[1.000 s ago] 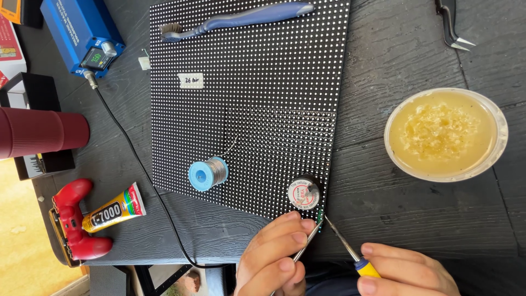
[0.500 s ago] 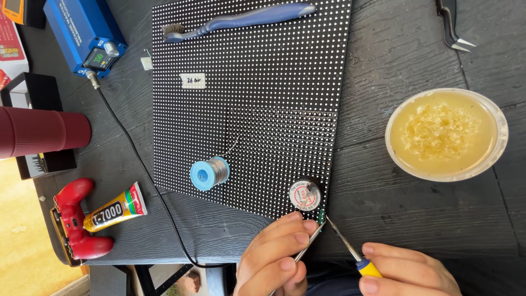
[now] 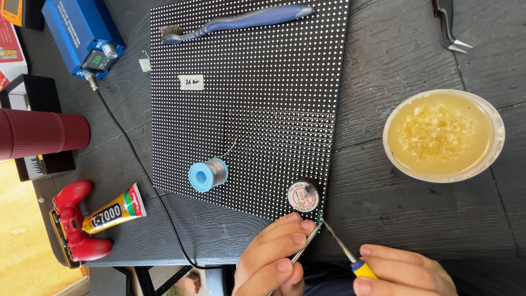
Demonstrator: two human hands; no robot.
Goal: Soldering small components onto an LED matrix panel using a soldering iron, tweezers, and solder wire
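A black dotted LED panel [image 3: 246, 98] lies on the dark table. My left hand [image 3: 274, 255] pinches thin metal tweezers [image 3: 304, 248] at the panel's near right corner. My right hand [image 3: 402, 271] grips a soldering iron [image 3: 342, 246] with a yellow and blue collar; its tip meets the tweezers' tip at the panel edge, just below a small round tin [image 3: 303, 195]. A blue spool of solder wire [image 3: 207, 174] rests on the panel, its wire end sticking up.
A blue-handled toothbrush [image 3: 241, 21] lies on the panel's far edge. A bowl of yellowish flux [image 3: 444, 136] sits to the right, black tweezers [image 3: 448, 24] beyond it. A blue soldering station [image 3: 82, 38], maroon cylinder [image 3: 41, 132], glue tube [image 3: 112, 208] and red clamp [image 3: 74, 225] are at the left.
The view has shifted very slightly. Both hands stay at the panel's near corner with the tweezers and the iron tip together.
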